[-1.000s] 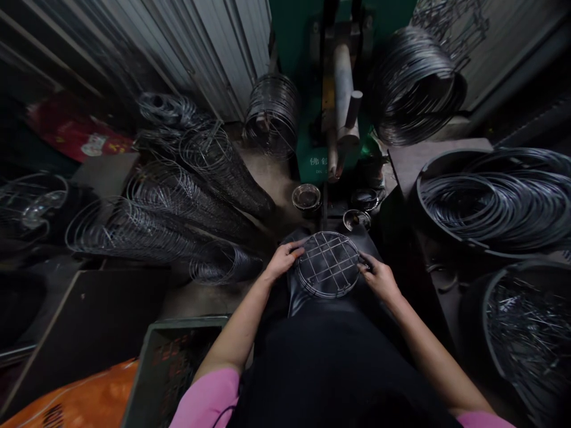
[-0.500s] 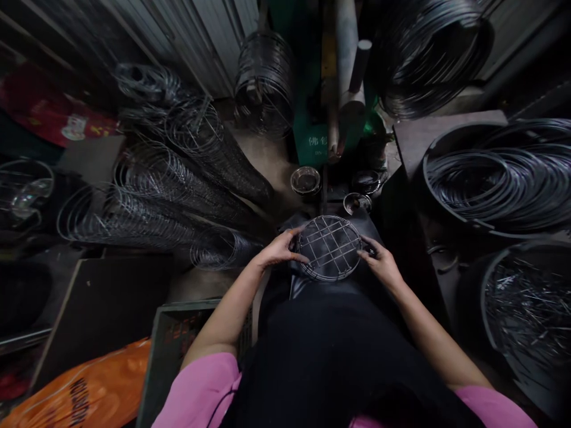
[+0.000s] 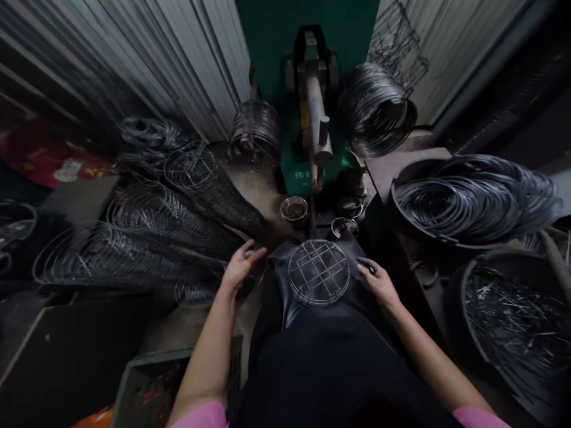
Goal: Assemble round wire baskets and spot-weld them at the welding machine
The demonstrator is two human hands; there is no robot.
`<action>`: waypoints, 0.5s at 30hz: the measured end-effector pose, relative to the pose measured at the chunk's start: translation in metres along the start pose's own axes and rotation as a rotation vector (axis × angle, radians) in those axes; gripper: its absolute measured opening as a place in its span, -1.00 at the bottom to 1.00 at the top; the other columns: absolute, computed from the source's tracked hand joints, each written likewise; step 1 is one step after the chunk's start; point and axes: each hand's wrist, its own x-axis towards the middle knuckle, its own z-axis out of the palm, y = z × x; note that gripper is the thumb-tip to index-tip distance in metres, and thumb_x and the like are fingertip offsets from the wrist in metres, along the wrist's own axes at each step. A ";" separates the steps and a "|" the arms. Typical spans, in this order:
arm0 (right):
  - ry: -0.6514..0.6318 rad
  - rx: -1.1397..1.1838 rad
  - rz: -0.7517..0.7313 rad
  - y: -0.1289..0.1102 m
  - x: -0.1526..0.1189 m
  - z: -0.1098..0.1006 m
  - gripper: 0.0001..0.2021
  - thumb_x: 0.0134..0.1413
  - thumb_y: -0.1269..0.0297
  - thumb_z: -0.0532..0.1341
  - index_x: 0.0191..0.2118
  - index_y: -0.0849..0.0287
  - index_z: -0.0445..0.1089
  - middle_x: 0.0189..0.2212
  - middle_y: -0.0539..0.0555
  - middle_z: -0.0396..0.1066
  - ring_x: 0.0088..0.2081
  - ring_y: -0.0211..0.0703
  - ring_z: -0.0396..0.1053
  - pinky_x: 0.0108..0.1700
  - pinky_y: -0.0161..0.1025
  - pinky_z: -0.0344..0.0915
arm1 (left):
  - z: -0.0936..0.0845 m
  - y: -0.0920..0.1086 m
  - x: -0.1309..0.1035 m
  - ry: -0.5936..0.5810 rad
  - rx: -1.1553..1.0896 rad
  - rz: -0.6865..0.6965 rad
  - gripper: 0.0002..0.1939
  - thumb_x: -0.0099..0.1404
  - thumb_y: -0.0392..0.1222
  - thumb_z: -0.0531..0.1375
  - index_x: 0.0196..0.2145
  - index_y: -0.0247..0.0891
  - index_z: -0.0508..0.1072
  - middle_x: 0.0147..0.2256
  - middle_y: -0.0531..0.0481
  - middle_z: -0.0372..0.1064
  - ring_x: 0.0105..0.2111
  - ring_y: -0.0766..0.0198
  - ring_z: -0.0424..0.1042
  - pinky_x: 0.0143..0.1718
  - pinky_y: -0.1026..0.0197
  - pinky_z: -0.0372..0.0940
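A round wire grid (image 3: 319, 272), crossed bars inside a ring, lies on the dark cloth over my lap. My left hand (image 3: 241, 267) is off to its left, fingers stretched toward the right and holding nothing that I can see. Just beyond that hand lie long stacks of wire rings (image 3: 196, 291). On the grid's other side, a short gap away, my right hand (image 3: 377, 280) has its thumb and fingers apart. Its fingertips look dark, and a small dark spot between them is too small to make out.
Ahead stands a green machine (image 3: 297, 172) with a metal arm (image 3: 317, 113) above small round containers (image 3: 294, 209). Wire coils (image 3: 379, 110) hang beside it. At right are a tub of wire rings (image 3: 446, 238) and a tub of short wire pieces (image 3: 473, 333). A green crate (image 3: 129, 380) is at lower left.
Both hands have let go of the wire grid, which now lies on the lap. My left hand has moved away to the left; my right hand stays close. The view has tilted up.
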 end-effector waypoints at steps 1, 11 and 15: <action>0.018 0.003 -0.018 -0.006 0.000 -0.003 -0.55 -0.07 -0.03 0.19 -0.15 0.23 0.44 -0.28 0.14 0.46 -0.25 -0.06 0.38 -0.22 -0.19 0.30 | -0.007 0.009 0.001 0.090 -0.059 0.033 -0.32 -0.07 -0.04 0.35 -0.02 -0.38 0.32 -0.68 0.28 0.08 -0.74 0.56 0.03 -0.70 0.45 -0.06; -0.149 0.003 -0.242 -0.078 -0.011 0.024 -0.58 0.01 -0.03 0.15 -0.13 0.16 0.48 -0.37 0.10 0.48 -0.22 -0.03 0.40 -0.13 -0.14 0.29 | 0.029 0.079 -0.037 0.090 -0.929 0.283 -0.88 0.13 -0.21 0.25 -0.38 -0.28 0.41 -0.74 0.30 -0.13 -0.81 0.56 -0.15 -0.78 0.43 -0.20; -0.258 0.010 -0.251 -0.083 -0.029 0.042 -0.59 -0.01 -0.04 0.16 -0.15 0.12 0.48 -0.26 0.12 0.49 -0.13 0.01 0.38 -0.08 -0.12 0.28 | 0.068 0.065 -0.046 0.032 -1.012 0.137 -0.90 0.16 -0.22 0.23 -0.36 -0.29 0.40 -0.73 0.29 -0.15 -0.81 0.57 -0.15 -0.78 0.42 -0.21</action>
